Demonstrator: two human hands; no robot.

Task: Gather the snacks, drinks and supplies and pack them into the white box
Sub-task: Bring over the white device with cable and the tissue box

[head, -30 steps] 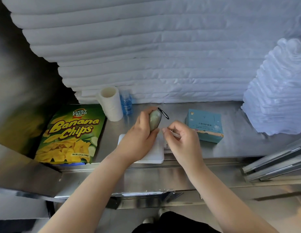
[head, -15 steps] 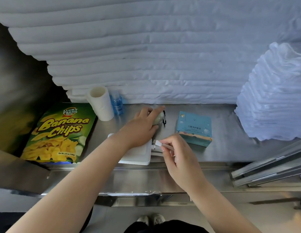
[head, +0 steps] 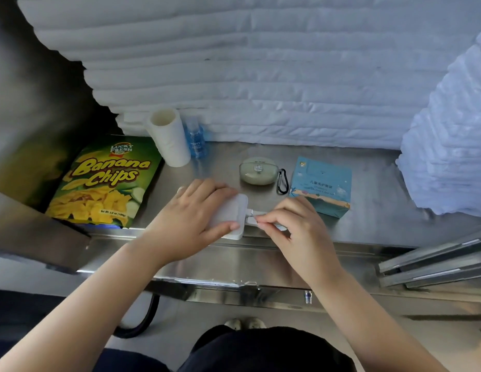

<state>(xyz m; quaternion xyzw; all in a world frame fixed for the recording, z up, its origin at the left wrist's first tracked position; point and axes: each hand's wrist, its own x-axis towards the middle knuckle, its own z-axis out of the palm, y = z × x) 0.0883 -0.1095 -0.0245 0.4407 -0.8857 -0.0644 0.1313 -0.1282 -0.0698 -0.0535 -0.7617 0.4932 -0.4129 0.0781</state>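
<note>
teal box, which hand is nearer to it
Right. The right hand, pinching a white plug, sits just in front of the teal box, nearly at its near edge. The left hand grips the flat white item further left, past the right hand.

Counter: brushed stainless-steel worktop (head: pixel 373 181) under soft, even light.
Back: folded white linens (head: pixel 261 76), stacked high against the counter's rear edge.
Right: second linen pile (head: pixel 448 146); metal rails (head: pixel 435 261) below.
Left: shadowed metal panel (head: pixel 32 98).
Floor: pale grey floor (head: pixel 196 315).

Left grip (head: pixel 196 210) clasps palm-down; right grip (head: pixel 295 224) pinches with thumb and forefinger.
</note>
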